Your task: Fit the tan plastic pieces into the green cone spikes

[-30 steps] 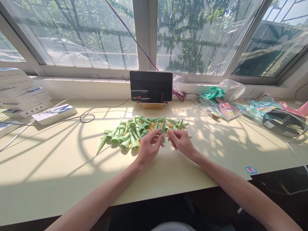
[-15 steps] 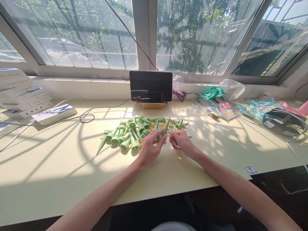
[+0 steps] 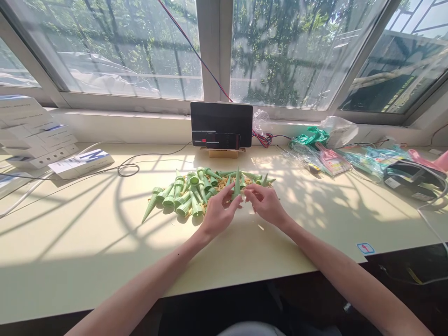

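My left hand (image 3: pixel 221 211) grips a green plastic cone-shaped spike (image 3: pixel 237 183) near its wide end, with the point up. Close beside it on the right is my right hand (image 3: pixel 265 203), its thumb and fingers pinched together near the spike's wide end. Whatever is between those fingertips is too small to make out. Several more green cone-shaped spikes (image 3: pixel 182 205) lie in a pile left of and beyond my hands, some with ringed caps. Small tan pieces (image 3: pixel 221 183) are scattered among them, partly hidden by my fingers.
Behind the pile, a black tablet (image 3: pixel 221 119) and a phone (image 3: pixel 223 141) lean on a cardboard stand (image 3: pixel 223 153). White boxes (image 3: pixel 35 135) are stacked at the left, with cables nearby. Plastic bags (image 3: pixel 315 140) and a black device (image 3: pixel 413 179) lie at the right.
The spike in my left hand has turned from leaning right to nearly upright. My right fingers have shifted slightly; the light strip seen at them earlier no longer shows.
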The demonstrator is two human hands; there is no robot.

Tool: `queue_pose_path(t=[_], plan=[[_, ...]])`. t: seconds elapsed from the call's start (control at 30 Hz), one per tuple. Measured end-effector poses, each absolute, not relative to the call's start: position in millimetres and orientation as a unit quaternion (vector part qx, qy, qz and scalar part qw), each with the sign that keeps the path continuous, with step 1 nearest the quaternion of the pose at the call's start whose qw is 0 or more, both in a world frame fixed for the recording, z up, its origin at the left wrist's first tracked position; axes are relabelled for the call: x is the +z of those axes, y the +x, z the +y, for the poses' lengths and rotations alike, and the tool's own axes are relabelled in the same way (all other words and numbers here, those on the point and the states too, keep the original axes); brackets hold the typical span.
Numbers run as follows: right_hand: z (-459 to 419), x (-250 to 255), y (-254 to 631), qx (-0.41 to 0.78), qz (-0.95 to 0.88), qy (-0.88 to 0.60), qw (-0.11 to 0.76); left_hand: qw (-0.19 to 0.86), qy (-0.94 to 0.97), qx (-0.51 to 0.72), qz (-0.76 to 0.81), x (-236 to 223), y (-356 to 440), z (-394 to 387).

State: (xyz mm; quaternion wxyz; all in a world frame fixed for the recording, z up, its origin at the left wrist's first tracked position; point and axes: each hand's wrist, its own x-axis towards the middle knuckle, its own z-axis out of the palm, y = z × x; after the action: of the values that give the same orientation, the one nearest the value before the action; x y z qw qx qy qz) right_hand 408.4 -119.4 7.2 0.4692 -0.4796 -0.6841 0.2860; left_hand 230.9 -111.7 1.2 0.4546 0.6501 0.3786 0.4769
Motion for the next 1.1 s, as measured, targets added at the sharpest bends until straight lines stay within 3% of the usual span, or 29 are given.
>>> queue_pose_path(t=[0.2,0.5,0.77,1.1], plan=[[-119.9,7.0,407.1,0.249,-0.707,-0.479,0.456,0.454,0.652,0.482,0.369,-0.1,231.2,-112.0],[-121.3,4.7,406.0,0.293,-0.674,-0.489,0.469,0.393,0.69,0.483,0.368,-5.5,228.1,-111.5],[-120.2,7.4,403.3,0.441,-0.601,-0.457,0.486,0.329,0.73,0.47,0.371,-1.7,227.6,-114.0],[-115.9,5.5,407.7,0.586,-0.527,-0.423,0.446,0.313,0.749,0.463,0.355,-3.3,227.8,-115.2]])
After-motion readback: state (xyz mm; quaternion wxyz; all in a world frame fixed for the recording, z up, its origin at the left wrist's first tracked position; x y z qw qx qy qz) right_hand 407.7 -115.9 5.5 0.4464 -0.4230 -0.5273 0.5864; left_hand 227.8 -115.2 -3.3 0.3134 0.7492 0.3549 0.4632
